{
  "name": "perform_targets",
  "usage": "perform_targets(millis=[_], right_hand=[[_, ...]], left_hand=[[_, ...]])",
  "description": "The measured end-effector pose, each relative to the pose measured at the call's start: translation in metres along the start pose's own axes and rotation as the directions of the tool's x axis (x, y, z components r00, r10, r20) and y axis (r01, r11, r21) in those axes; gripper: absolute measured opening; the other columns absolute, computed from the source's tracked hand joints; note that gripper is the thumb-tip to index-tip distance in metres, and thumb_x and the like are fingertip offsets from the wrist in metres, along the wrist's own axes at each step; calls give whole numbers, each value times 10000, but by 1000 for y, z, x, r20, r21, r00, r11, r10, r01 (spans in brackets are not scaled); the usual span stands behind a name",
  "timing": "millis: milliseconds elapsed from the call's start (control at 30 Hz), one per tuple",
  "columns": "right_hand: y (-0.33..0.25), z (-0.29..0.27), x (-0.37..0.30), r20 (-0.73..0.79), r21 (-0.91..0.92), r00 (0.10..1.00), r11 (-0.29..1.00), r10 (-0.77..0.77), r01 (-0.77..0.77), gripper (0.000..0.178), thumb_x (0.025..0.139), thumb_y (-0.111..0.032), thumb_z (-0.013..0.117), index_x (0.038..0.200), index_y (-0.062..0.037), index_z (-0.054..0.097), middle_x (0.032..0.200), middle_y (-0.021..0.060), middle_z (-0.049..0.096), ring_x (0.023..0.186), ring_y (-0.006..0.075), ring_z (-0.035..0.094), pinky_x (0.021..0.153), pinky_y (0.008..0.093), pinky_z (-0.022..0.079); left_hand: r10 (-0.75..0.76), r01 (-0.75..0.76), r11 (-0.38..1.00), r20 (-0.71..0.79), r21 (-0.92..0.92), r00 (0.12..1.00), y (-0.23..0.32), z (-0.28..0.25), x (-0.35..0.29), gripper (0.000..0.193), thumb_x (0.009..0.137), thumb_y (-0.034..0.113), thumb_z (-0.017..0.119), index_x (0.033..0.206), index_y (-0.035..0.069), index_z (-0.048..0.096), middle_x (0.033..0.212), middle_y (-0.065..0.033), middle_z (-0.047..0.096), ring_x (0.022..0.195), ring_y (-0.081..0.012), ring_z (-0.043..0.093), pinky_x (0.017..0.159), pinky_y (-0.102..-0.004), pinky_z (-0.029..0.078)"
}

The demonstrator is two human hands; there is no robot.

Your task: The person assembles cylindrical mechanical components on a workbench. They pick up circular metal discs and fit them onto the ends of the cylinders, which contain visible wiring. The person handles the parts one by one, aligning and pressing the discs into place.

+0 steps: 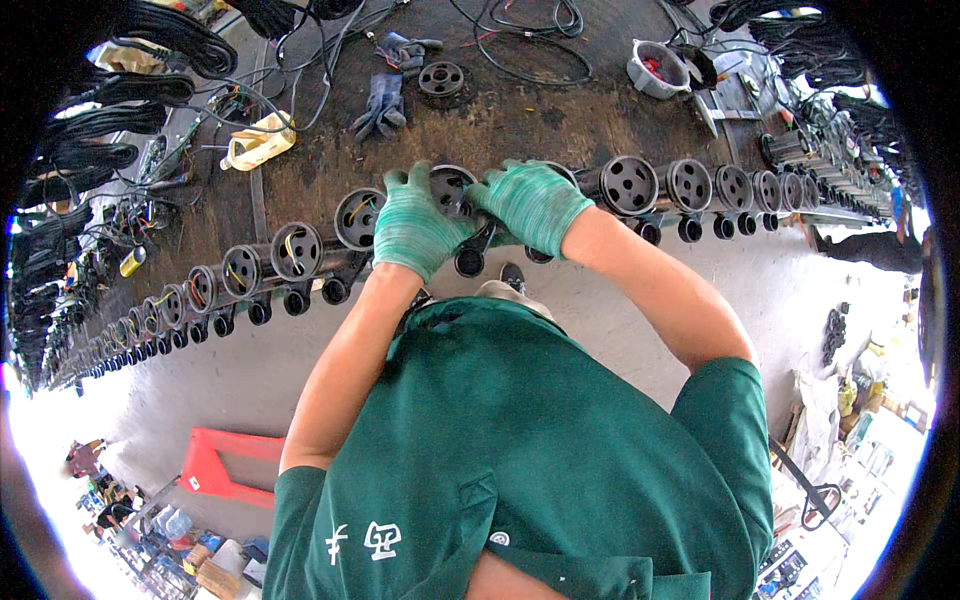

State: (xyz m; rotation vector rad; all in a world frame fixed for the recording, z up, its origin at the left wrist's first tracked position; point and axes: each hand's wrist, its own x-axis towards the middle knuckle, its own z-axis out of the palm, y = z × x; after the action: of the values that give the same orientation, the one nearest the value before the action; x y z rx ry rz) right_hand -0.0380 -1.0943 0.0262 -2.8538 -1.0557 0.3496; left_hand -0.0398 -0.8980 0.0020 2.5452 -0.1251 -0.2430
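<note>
At the front edge of the bench, a black cylindrical housing with a round, holed end cover (453, 186) sits between my two hands. My left hand (414, 225), in a green knit glove, is closed around its left side, thumb near the cover. My right hand (530, 204), gloved the same way, grips its right side with curled fingers near the rim. Part of the cover is hidden by the gloves. Left of my left hand stands another holed housing (358, 218) with coloured wires showing. A further housing (629, 185) stands right of my right hand.
Similar housings line the bench edge (430, 140) both ways. Farther back lie a grey glove (384, 102), a loose holed disc (441, 79), a yellowish plastic bottle (258, 143), black cables (540, 45) and a grey bowl (658, 70) with red pieces. A red metal frame (225, 465) stands on the floor behind.
</note>
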Motion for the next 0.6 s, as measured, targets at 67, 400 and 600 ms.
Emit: perform_targets(millis=[67,400,600], right_hand=[[-4,2,3,4,-2,1000,1000,-11,11,430,810,-243,790,1206,-114,684,1071,141,695,1039,338,679,885,453,553],[20,19,2,-119,36,991,997,-62,67,349,803,-173,779,1144,-122,720,1041,123,701,1023,340,676,887,453,540],[29,5,2,-98,93,994,994,-55,64,360,795,-98,750,1152,-128,725,1041,129,699,1044,345,659,913,453,531]], left_hand=[[-16,15,1000,42,21,999,-3,2,2,1098,593,404,982,1463,-6,451,1339,-347,484,1147,-481,647,915,-467,604],[120,-117,992,-106,40,987,-31,-31,-37,678,776,212,899,1341,-3,593,1279,-213,654,1171,-344,651,978,-421,540],[1,-23,812,-38,-583,999,-59,20,-60,330,872,58,807,1173,-27,702,1019,-145,776,881,-178,719,827,-322,581]])
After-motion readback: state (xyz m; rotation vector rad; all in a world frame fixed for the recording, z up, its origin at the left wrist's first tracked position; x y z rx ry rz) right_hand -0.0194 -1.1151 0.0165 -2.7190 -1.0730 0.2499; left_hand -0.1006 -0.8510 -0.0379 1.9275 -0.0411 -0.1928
